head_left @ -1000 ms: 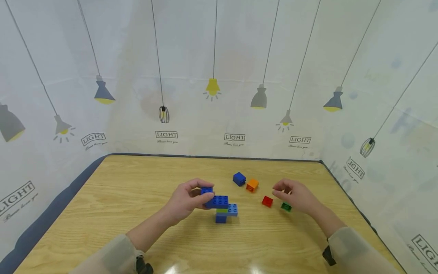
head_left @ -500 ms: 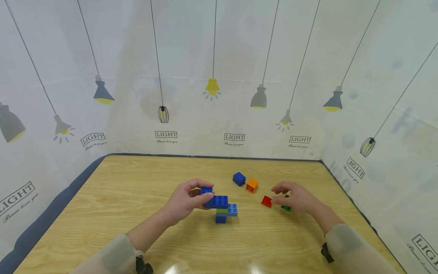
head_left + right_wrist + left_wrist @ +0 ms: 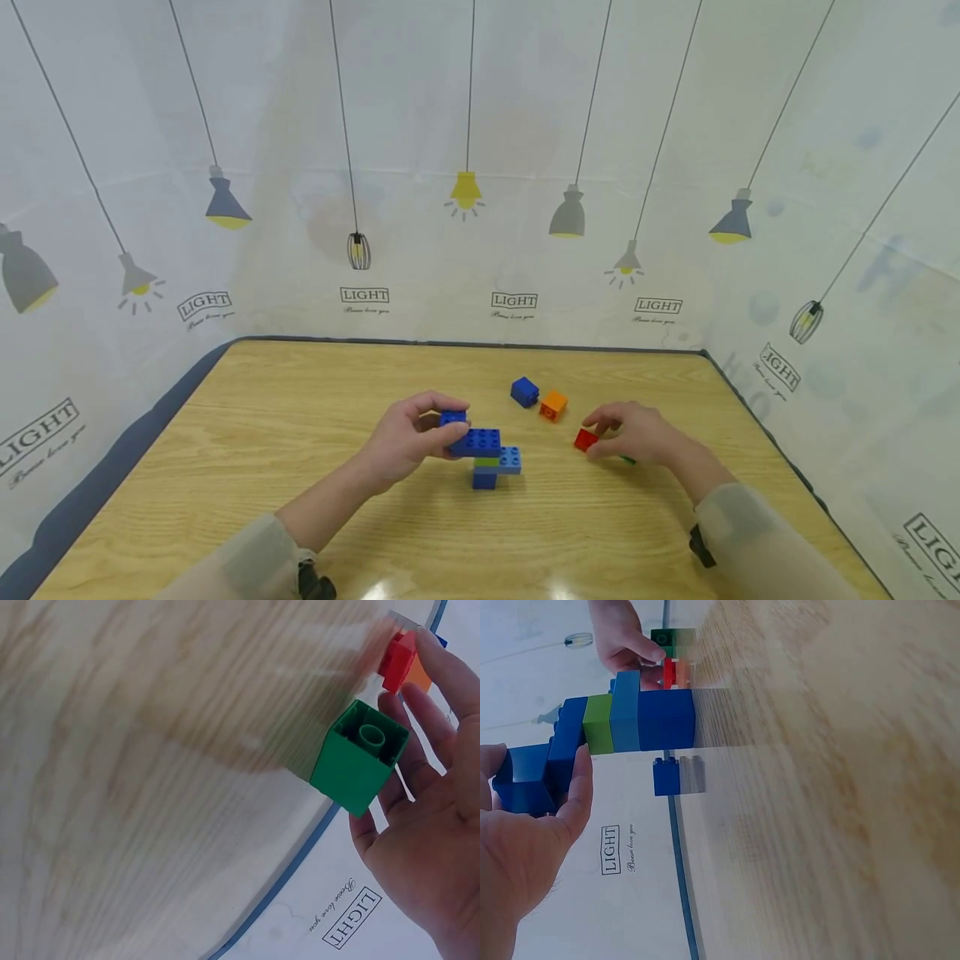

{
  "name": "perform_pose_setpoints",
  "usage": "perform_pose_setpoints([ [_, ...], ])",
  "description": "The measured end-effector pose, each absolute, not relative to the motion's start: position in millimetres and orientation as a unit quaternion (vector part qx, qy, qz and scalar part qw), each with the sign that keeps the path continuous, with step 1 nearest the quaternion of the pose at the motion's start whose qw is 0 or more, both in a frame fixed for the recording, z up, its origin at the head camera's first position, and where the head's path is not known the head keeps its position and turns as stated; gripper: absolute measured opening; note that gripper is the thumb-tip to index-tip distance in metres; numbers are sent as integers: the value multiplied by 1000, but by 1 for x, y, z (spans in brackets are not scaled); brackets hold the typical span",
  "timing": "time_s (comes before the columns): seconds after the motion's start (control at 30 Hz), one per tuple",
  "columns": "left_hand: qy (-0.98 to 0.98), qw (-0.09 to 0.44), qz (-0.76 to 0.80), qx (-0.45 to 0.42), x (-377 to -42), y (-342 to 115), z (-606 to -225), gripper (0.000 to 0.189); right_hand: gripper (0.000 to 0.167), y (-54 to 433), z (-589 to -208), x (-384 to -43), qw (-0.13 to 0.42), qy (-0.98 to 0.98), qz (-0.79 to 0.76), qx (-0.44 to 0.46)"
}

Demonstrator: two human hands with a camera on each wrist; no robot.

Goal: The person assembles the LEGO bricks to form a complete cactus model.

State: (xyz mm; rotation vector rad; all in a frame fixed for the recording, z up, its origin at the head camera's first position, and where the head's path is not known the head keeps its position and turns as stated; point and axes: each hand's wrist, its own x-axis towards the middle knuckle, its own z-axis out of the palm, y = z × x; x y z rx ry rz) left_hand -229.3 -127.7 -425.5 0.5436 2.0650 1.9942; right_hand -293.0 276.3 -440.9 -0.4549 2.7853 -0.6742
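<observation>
My left hand (image 3: 408,437) grips a small blue brick at the upper left end of a stepped stack of toy building bricks (image 3: 480,442). Under that brick come a longer blue brick (image 3: 567,742), a lime green brick (image 3: 598,724), a light blue brick (image 3: 626,712) and a blue base brick (image 3: 667,720) standing on the table. My right hand (image 3: 637,433) has its thumb and fingertips around a red brick (image 3: 399,661) on the table, pinching it. Beside that hand stands a green brick (image 3: 356,761), hollow side showing, mostly hidden by the hand in the head view.
A loose blue brick (image 3: 524,392) and an orange brick (image 3: 553,406) lie farther back on the wooden table (image 3: 337,375). A pale curtain printed with lamps (image 3: 420,250) surrounds the table's back and sides.
My right hand has moved left and slightly down, from above the green brick to the red brick, and its fingers have closed in around it. The left hand and stack stay put.
</observation>
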Motion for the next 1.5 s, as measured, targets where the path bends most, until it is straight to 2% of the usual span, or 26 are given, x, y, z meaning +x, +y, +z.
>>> perform_pose_setpoints([
  [0.4, 705, 108, 675, 187, -229, -127, -426, 37, 43, 266, -444, -296, 108, 959, -209, -159],
  [0.63, 705, 109, 675, 185, -229, -128, -425, 37, 47, 264, -443, -292, 71, 952, -233, -184],
  [1.03, 704, 108, 677, 185, -230, -127, -427, 36, 30, 249, -437, -271, 47, 915, -324, -235],
  [1.5, 699, 115, 682, 180, -229, -127, -425, 36, 26, 229, -435, -258, 38, 884, -404, -231],
])
